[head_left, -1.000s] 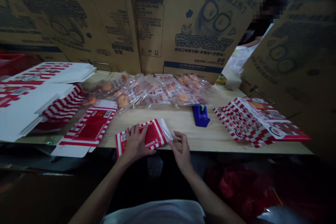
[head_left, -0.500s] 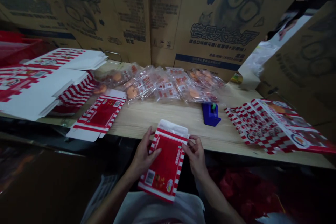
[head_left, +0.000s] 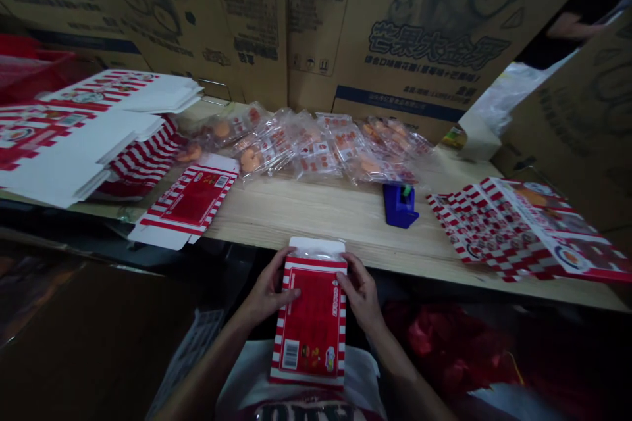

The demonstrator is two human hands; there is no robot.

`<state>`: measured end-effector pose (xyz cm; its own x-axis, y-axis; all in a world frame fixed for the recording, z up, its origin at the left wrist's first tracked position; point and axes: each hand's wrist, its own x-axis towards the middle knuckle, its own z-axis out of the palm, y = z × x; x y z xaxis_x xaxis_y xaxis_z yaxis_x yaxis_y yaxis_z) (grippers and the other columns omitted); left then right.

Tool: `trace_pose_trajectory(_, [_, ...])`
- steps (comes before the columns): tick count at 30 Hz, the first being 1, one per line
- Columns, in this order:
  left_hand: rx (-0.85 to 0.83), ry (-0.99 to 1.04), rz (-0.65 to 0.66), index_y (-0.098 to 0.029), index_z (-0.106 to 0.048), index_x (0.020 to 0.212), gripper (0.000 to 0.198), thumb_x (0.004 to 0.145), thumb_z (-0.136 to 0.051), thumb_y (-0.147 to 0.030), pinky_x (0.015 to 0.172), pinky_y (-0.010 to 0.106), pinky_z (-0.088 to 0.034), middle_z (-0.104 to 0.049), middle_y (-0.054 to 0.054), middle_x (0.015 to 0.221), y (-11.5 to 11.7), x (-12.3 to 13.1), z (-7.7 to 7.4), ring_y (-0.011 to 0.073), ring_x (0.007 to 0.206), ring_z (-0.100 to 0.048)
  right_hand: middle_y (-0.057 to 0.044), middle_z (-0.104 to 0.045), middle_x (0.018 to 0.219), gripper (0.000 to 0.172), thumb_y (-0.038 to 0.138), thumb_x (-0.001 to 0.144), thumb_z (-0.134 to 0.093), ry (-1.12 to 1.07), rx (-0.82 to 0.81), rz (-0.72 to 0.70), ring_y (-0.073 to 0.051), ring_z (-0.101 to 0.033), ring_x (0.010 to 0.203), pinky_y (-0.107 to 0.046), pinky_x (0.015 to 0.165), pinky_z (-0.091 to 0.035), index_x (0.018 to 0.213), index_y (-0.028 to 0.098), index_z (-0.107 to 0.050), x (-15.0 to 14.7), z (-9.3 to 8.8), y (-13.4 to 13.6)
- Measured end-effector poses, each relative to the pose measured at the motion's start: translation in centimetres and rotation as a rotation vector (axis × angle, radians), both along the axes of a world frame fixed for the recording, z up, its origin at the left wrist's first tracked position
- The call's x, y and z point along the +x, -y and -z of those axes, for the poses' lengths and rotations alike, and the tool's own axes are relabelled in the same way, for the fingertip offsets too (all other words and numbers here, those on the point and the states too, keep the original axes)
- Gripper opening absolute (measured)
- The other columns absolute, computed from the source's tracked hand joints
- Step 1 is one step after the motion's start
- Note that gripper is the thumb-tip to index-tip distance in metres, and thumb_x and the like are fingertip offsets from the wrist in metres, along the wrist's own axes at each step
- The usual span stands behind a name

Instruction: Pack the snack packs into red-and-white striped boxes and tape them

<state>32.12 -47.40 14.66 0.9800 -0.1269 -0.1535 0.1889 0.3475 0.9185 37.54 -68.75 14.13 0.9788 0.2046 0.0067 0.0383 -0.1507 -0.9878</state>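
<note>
You hold a red-and-white striped carton upright over your lap, just short of the front edge of the wooden surface. Your left hand grips its left side near the top, thumb on the red front panel, and your right hand clasps the right side at the same height. Its white top flap stands open above your fingers, with what looks like clear wrapping just inside the mouth.

The carton looks like thin printed card: light, fairly stiff along its creases, easily dented on the broad faces, and probably slick where glossy. Judged from that, the side edges near the top, where you have it now, are the sound place to take hold. Pressing on the middle of the front panel would likely bow it.

On the surface beyond, a flat unfolded carton lies at the near left edge, beside a stack of flat carton blanks. A row of clear snack packets runs along the back, with a small blue tape dispenser in front of them. Checkered printed sheets lie to the right. Large brown shipping boxes wall in the far side. Another person's arm shows at the upper right.
</note>
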Motion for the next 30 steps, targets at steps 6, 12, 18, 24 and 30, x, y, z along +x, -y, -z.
trace_pose_trajectory(6, [0.12,0.001,-0.006,-0.019,-0.049,0.093,0.037,0.072,-0.076,-0.034,0.069,0.025,-0.048,-0.058,-0.001,0.085,0.3,0.8,-0.3,0.015,0.077,-0.057,0.003,-0.047,0.069,0.021,0.035,0.088,-0.053,0.103,-0.092,-0.064,-0.013,-0.045,0.063,-0.024,0.061,-0.038,0.073,0.021,-0.051,0.6,-0.4,-0.4])
trace_pose_trajectory(12, [0.377,0.123,-0.227,-0.015,-0.054,0.065,0.029,0.084,-0.061,-0.035,0.071,0.024,-0.041,-0.054,0.002,0.079,0.3,2.0,0.0,0.0139,0.076,-0.051,0.002,-0.047,0.068,0.028,0.035,0.085,-0.058,0.083,-0.045,0.004,-0.013,-0.045,0.064,-0.025,0.062,-0.038,0.065,0.02,-0.047,0.7,-0.1,-0.8])
trace_pose_trajectory(18, [0.297,0.017,-0.334,-0.02,-0.054,0.095,0.025,0.076,-0.067,-0.03,0.064,0.022,-0.042,-0.052,-0.002,0.078,-0.2,2.3,0.3,0.0123,0.07,-0.052,0.002,-0.056,0.076,0.029,0.032,0.08,-0.063,-0.014,0.015,0.043,-0.015,-0.053,0.066,-0.025,0.061,-0.044,0.107,0.023,-0.056,0.9,-1.0,-1.9])
trace_pose_trajectory(24, [0.54,0.196,-0.066,-0.016,-0.069,0.089,0.018,0.081,-0.064,-0.032,0.072,0.028,-0.045,-0.058,0.006,0.088,-2.3,1.9,-0.8,0.017,0.082,-0.057,-0.007,-0.065,0.094,0.02,0.033,0.089,-0.056,0.115,-0.076,-0.215,-0.02,-0.061,0.09,-0.032,0.08,-0.047,0.089,0.021,-0.071,1.3,-2.2,-1.0])
trace_pose_trajectory(30, [0.604,0.195,-0.019,-0.016,-0.075,0.082,0.025,0.085,-0.059,-0.035,0.067,0.027,-0.045,-0.063,0.006,0.08,-3.0,2.1,-2.0,0.0168,0.076,-0.059,-0.006,-0.07,0.084,0.014,0.032,0.077,-0.069,0.015,-0.171,-0.257,-0.02,-0.064,0.079,-0.031,0.071,-0.05,0.082,0.02,-0.072,2.4,-2.6,-0.7])
